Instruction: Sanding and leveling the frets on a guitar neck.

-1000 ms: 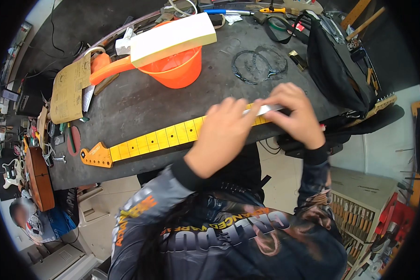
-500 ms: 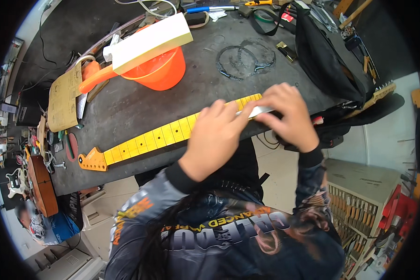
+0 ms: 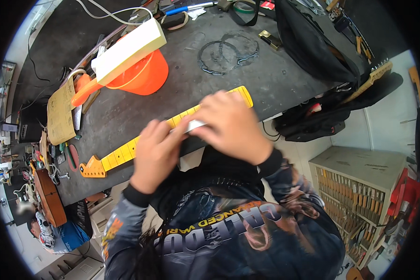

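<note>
The dark grey, flat-topped workbench (image 3: 186,88) spreads beneath and beyond both hands. A grey, box-shaped cabinet (image 3: 359,182), with rows of wooden-handled tools (image 3: 347,191) along its front, stands well to the right of the right hand (image 3: 233,123) and lower in view. Beyond that hand, to its right, lies a long black soft bag (image 3: 312,44). The glossy yellow, dark-fretted wooden guitar neck (image 3: 119,155) lies aslant along the bench's near side, its headstock left of the left hand (image 3: 157,151), its middle passing behind both hands, its squared end just past the right hand. Beyond the left hand sits an orange plastic dipper (image 3: 149,77), with a pale cream rectangular block (image 3: 130,51) resting across its top. The right hand is closed, its thumb and bent fingers pinching a flat silvery-white strip (image 3: 194,125) over the neck. The left hand's fingers are curled, its tips at the strip's left end; whether they grip it I cannot tell. Beyond the right hand, slightly right, lies a small brass-coloured block (image 3: 269,39).
</note>
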The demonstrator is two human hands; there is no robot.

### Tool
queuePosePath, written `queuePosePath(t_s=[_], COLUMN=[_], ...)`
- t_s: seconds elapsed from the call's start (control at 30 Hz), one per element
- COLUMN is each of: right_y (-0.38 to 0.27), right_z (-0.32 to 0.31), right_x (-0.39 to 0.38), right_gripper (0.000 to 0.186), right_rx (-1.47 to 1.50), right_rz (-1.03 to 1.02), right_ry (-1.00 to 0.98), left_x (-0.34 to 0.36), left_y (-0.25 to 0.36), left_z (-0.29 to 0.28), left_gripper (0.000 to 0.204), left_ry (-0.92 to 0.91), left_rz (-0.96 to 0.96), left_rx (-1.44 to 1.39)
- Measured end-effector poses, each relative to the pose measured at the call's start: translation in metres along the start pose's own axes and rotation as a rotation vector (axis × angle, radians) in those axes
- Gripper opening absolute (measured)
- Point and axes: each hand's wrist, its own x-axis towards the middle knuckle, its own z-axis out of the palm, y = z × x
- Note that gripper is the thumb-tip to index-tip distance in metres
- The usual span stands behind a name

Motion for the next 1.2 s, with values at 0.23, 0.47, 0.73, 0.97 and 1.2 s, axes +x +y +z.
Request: queuePosePath(t_s=[0.23,0.47,0.73,0.97,1.2], right_y=[0.06,-0.041,0.058,-0.023,0.012], right_z=[-0.075,0.043,-0.087,0.023,-0.031], right_x=[-0.019,0.009,-0.027,0.007,0.002], right_gripper=[0.028,0.025,0.026,0.025,0.029], right_rx=[-0.06,0.023,-0.029,0.031,-0.026], right_rz=[0.041,-0.012,0.09,0.03,0.049], right_ry=[-0.047,0.019,-0.07,0.028,-0.068], left_x=[0.057,-0.044,0.062,-0.023,0.019], left_y=[0.041,-0.027,0.058,-0.019,0.018], left_z=[0.051,-0.017,0.061,-0.014,0.018], left_gripper=[0.06,0.063,0.059,0.063,0.055], left_ry=[0.103,0.032,0.137,-0.004,0.075], left_rz=[0.081,-0.021,0.075,-0.043,-0.035], left_rx=[-0.028,0.029,-0.054,-0.024,-0.045])
